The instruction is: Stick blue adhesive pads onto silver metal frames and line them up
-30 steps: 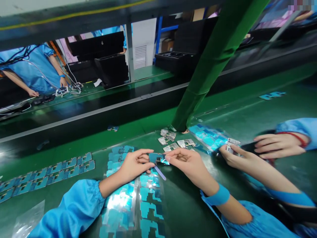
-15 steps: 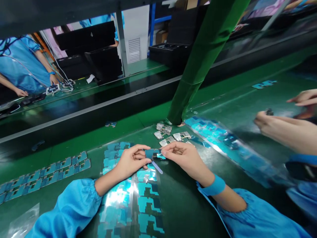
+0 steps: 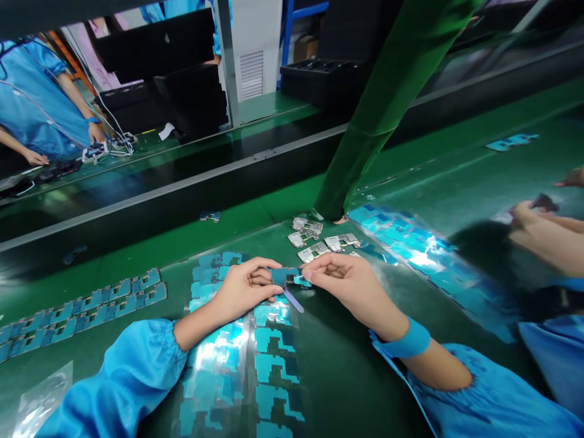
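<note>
Both hands met over the green counter (image 3: 347, 377), just above the near end of a film sheet (image 3: 237, 365) carrying blue die-cut pieces. Left hand (image 3: 244, 291) was curled, thumb and forefinger pinched on the left end of a small blue part (image 3: 283, 277). Right hand (image 3: 349, 281) was also nearly closed, fingertips pinching the part's right end, other fingers loosely folded. So the part was held betw. the two hands, off the counter, approx. level.

Step in hand, as I judged it: peeling or seating a film on the part. A thin pale strip (image 3: 293, 300) hung from the part's underside, slanting down and to the right toward the person. The next move would prob. call for a steady left-hand grip while the right works the strip, w/o bending the part.

Part's long axis ran left-right across the view, one end at each hand; broad face looked up toward the camera. Which end was the front, I couldn't tell.

Nearby: bare metal pieces (image 3: 314, 240) lay just beyond the hands, near the foot of a green post (image 3: 387, 103). Rows of blue parts (image 3: 86, 310) lay well to the left. A second film sheet (image 3: 410, 243) ran off to the right, where a co-worker's hand (image 3: 531, 213) held sth. dark.
</note>
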### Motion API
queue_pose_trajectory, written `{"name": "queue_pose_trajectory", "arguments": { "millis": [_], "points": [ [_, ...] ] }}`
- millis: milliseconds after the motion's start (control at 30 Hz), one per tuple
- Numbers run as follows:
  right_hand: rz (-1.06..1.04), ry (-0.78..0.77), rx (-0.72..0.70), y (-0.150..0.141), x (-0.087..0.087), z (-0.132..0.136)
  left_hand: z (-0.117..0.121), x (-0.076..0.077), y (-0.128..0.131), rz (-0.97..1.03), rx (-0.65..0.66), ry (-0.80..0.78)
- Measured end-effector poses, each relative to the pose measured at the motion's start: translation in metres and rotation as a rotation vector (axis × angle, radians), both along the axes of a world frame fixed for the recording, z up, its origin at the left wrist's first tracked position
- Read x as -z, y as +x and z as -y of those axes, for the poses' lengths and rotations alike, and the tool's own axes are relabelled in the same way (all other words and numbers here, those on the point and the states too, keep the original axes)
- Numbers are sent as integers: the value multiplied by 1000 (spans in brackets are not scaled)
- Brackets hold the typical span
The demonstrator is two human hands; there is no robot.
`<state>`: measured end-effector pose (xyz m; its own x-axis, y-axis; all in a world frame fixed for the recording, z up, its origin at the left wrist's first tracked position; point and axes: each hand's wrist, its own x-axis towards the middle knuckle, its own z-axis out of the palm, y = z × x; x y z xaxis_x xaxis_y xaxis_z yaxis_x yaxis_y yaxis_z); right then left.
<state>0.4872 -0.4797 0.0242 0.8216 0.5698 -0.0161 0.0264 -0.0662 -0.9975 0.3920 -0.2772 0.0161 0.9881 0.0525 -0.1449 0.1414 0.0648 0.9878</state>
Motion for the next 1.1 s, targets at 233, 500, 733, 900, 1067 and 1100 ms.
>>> {"name": "queue_pose_trajectory", "arguments": {
  "millis": [233, 500, 733, 900, 1067, 1100],
  "points": [
    [30, -36, 27, -1, -4, -2, 0, -3, -1, 25, 18, 46],
    [79, -51, 49, -4, -6, -5, 1, -5, 0, -6, 11, 11],
    [70, -2, 1, -7, -5, -6, 2, -4, 1, -26, 7, -6],
    [124, -13, 34, -7, -1, -7, 1, -6, 0, -8, 11, -1],
    [217, -179, -106, -6, 1, -8, 0, -4, 0, 22, 33, 0],
    [219, -186, -122, -6, 2, -8, 0, -4, -1, 21, 37, 0]
  ]
}}
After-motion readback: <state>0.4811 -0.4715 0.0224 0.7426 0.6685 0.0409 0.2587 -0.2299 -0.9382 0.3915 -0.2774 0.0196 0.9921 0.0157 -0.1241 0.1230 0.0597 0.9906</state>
